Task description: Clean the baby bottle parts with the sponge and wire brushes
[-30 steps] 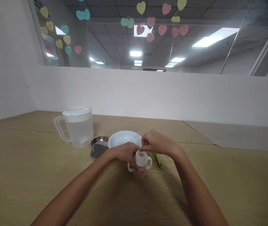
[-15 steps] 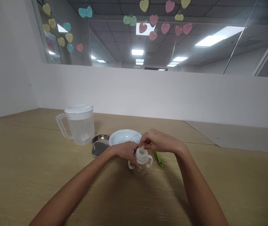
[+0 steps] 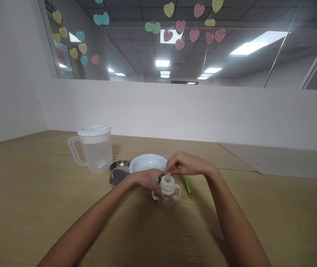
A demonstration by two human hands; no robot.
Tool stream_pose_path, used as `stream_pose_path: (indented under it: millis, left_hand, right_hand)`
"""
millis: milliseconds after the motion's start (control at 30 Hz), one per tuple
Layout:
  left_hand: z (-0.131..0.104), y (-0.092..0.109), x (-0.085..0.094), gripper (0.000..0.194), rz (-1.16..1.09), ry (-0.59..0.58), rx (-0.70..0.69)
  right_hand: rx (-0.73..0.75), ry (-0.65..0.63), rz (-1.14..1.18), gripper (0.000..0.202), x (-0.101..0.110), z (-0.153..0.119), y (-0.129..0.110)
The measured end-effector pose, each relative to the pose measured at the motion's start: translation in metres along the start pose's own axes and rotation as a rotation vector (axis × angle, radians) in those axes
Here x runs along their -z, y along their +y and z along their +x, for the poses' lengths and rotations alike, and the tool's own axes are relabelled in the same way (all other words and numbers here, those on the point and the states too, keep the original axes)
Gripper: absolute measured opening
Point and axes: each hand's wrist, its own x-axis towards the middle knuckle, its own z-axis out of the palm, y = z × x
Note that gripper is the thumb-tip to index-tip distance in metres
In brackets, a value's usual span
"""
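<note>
White translucent plastic makes up the lidded pitcher with a loop handle (image 3: 98, 152), which stands upright toward the far edge of our yellowish wood-grain surface (image 3: 30, 193), left of its middle. Right of it lies a shallow, kidney-shaped steel tray (image 3: 118, 176), and just beside that a round, glossy white bowl (image 3: 144, 162), partly hidden by our left hand (image 3: 148, 179). That hand's fingers are wrapped around the left side of a clear baby bottle with a white collar and two white handles (image 3: 167, 193), the thumb in front; the bottle stands upright between the bowl and the surface's near edge. Our right hand (image 3: 186, 163) is brought to a narrow pinch at the tip of the bottle's clear teat (image 3: 168, 178). Right of the bottle, a bright green handle (image 3: 188, 187) slants on the surface, its upper end out of sight behind our right hand. To do this pinching well, we judge, the left grip should be firm but not squeezing, with the right fingers working straight above the collar so the bottle does not tip. As for writing, the pitcher's pale label (image 3: 102, 164) shows nothing legible, the bottle's red print (image 3: 167, 201) is too small to read, and pink heart-shaped notes (image 3: 194, 35) on the glass carry script we cannot make out.
</note>
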Motion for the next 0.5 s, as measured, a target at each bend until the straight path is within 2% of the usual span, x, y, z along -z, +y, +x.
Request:
stream_pose_path:
  millis: [300, 400, 500]
  left_hand:
    - [0.002, -0.006, 0.000, 0.061, -0.019, 0.005, -0.009]
    - [0.002, -0.006, -0.001, 0.064, -0.052, -0.015, -0.042]
    - [-0.001, -0.003, 0.001, 0.072, -0.060, 0.021, -0.071]
  right_hand:
    - [0.051, 0.015, 0.083, 0.019, 0.004, -0.001, 0.001]
    - [0.012, 0.069, 0.029, 0.020, 0.006, -0.005, -0.004]
    - [-0.012, 0.164, -0.020, 0.022, 0.010, -0.010, -0.011]
